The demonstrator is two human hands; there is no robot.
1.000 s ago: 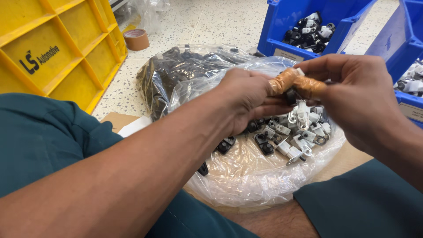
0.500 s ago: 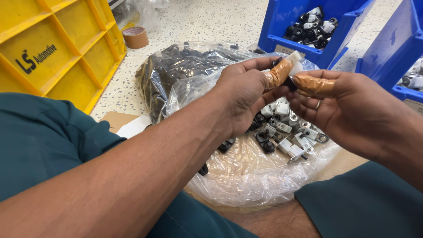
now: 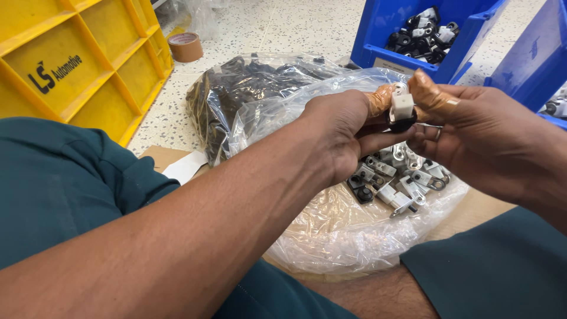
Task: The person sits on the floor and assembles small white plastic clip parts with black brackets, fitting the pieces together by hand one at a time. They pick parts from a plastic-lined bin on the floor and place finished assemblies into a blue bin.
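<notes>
Between both grips, above my lap: one small white clip with a black rubbery part under it. Left hand closed on it from the left, taped thumb tip pressed against its side. Right hand closed on it from the right, taped fingertips on top and beside it; ring on one finger. Both grips are tight on the same part, with no gap showing.

Directly below: clear plastic bag spread open on my lap, a loose heap of matching white-and-metal clips lying in it. Behind it, touching, a second clear bag full of black parts. Cardboard sheet under both.

Further out on the speckled floor: yellow crate to the left, tape roll just past it, blue bin with mixed black and white parts ahead, second blue bin at right edge.
</notes>
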